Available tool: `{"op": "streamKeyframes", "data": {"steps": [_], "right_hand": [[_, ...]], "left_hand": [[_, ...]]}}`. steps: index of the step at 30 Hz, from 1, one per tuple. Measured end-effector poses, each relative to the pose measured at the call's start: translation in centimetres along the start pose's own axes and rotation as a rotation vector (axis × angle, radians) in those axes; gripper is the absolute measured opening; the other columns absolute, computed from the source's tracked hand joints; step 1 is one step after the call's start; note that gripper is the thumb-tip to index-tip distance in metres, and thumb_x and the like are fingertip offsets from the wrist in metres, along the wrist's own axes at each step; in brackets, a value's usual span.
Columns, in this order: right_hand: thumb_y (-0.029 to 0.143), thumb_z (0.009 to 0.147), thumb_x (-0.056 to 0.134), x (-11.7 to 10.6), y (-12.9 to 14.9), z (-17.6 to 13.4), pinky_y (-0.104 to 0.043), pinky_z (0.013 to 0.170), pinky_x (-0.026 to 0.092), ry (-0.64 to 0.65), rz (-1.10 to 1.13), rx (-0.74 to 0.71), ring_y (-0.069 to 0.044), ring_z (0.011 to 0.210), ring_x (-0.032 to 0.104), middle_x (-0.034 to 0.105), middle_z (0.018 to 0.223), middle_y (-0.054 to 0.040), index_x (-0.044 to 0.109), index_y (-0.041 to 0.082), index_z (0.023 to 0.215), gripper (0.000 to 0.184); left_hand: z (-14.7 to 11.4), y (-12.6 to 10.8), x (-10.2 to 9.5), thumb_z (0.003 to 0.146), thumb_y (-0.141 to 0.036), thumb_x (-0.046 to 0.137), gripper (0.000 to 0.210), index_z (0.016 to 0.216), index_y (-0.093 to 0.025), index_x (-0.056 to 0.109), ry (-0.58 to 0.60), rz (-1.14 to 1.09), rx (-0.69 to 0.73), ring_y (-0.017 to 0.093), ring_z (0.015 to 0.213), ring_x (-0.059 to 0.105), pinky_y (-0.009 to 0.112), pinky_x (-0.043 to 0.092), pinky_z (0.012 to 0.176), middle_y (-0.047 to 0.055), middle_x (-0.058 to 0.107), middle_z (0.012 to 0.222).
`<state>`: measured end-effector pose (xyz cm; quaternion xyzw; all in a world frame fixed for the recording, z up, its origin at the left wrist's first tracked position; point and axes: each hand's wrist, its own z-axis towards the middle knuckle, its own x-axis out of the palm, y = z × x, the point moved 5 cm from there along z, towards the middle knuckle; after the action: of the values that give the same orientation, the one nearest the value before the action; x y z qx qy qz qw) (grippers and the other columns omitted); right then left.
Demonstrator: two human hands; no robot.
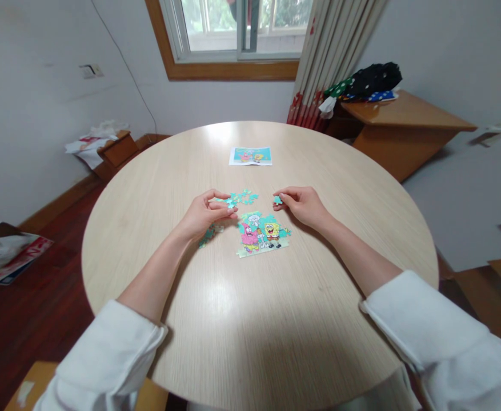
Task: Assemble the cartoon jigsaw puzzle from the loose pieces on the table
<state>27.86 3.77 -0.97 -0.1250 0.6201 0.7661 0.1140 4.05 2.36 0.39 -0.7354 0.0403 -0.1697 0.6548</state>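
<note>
My right hand [304,204] pinches a small teal puzzle piece [277,200] between thumb and fingers, just above the table, to the right of the loose pieces. Across from it, my left hand [203,216] has its thumb and fingertips around another teal puzzle piece [232,203]. Several loose puzzle pieces [247,197] lie beside those fingertips, and more pieces [207,235] are partly hidden under the left hand. Between and nearer than both hands lies a partly joined puzzle [262,235] with pink, pale and yellow cartoon figures; its upper edge is uneven.
A printed picture card [251,156] lies farther back on the round wooden table [250,319]. Beyond the table stand a window [241,34], a curtain [331,51] and a wooden cabinet [408,120] with cloths on it. Bags [8,251] sit on the floor at left.
</note>
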Motion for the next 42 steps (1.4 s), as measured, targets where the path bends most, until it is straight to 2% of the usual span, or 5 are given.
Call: {"op": "streamKeyframes", "data": {"steps": [9,18,24,42], "right_hand": [[0.048,0.080,0.066,0.01,-0.17,0.08,-0.034,0.068,0.059,-0.002,-0.010,-0.005,-0.020,0.067,0.072,0.072,0.074,-0.0084,0.071,0.013,0.084,0.035],[0.041,0.082,0.066,0.08,-0.12,0.13,-0.031,0.068,0.058,0.002,-0.004,0.012,-0.018,0.067,0.071,0.072,0.073,-0.0066,0.071,0.013,0.085,0.028],[0.032,0.083,0.063,0.04,0.09,0.02,-0.032,0.070,0.058,0.008,-0.019,0.021,-0.018,0.068,0.071,0.072,0.075,-0.0074,0.072,0.013,0.086,0.021],[0.031,0.085,0.061,0.10,0.19,-0.03,-0.032,0.071,0.057,0.023,-0.070,0.008,-0.018,0.068,0.071,0.072,0.075,-0.0073,0.071,0.013,0.088,0.021]], "left_hand": [[0.38,0.68,-0.26,0.060,-0.012,0.083,0.038,0.090,-0.013,0.060,-0.002,-0.025,-0.010,0.019,0.072,0.073,0.038,0.057,0.083,0.007,0.075,0.073],[0.29,0.67,-0.07,0.065,-0.013,0.080,0.037,0.096,-0.012,0.061,0.021,-0.056,-0.007,0.019,0.076,0.073,0.039,0.055,0.089,0.008,0.075,0.078],[0.32,0.63,-0.17,0.065,-0.013,0.080,0.035,0.094,-0.012,0.060,0.017,-0.039,0.005,0.018,0.075,0.072,0.038,0.055,0.087,0.007,0.074,0.076],[0.67,0.73,-0.68,0.056,-0.010,0.080,0.030,0.079,-0.013,0.061,-0.025,0.047,0.028,0.012,0.067,0.066,0.034,0.054,0.081,0.002,0.067,0.073]]}}
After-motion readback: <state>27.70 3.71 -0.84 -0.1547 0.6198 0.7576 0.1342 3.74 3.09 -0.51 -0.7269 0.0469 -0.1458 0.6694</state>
